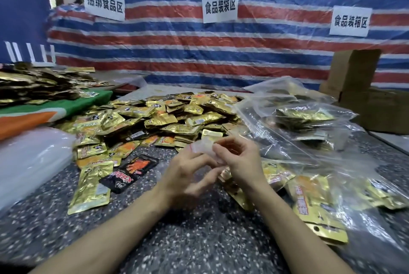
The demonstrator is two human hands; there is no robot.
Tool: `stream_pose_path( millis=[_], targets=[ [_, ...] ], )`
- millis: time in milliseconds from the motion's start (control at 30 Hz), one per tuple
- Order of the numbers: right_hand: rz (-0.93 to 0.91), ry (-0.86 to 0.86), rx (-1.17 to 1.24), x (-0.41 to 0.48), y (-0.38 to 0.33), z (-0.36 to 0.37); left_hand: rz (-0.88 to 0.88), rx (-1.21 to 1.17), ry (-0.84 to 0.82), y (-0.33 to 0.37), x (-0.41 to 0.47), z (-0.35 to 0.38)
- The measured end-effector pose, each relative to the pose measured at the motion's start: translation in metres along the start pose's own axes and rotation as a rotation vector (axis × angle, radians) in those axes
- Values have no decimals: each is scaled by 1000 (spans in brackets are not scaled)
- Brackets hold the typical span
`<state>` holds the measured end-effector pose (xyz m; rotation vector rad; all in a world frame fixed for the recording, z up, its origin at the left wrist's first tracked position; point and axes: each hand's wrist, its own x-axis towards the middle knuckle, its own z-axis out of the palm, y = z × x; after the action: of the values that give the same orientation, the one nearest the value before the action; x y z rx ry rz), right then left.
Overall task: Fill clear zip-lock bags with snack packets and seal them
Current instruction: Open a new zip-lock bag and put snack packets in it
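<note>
Speckled desk (199, 240) before striped tarp (265, 52), stack of empty bags (28, 158) far left, heaped gold snack packets (166, 116), left hand (188, 174) and right hand (241, 158) at centre with curled fingers pinching the clear zip-lock bag (204, 146) by its mouth just above the desk, filled bags (305, 118) right.

Left hand (188, 174), right hand (240, 158) pinch clear bag (204, 147) mouth; gold packet pile (159, 116) behind.
</note>
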<state>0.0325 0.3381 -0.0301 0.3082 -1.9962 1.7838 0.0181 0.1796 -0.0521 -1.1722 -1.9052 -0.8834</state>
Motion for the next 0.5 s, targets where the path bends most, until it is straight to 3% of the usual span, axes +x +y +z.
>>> stream_pose_path(
  millis=[67, 167, 233, 500],
  targets=[
    [-16, 5, -27, -1, 2, 1, -303, -308, 24, 2, -5, -1],
    [-16, -8, -59, -4, 4, 4, -875, -931, 207, -2, 2, -6],
    [-10, -15, -83, -4, 5, 5, -1071, -1122, 232, -10, 8, -11],
    [23, -3, -365, -5, 10, 4, -1043, -1041, 220, -13, 8, -13]
  ],
)
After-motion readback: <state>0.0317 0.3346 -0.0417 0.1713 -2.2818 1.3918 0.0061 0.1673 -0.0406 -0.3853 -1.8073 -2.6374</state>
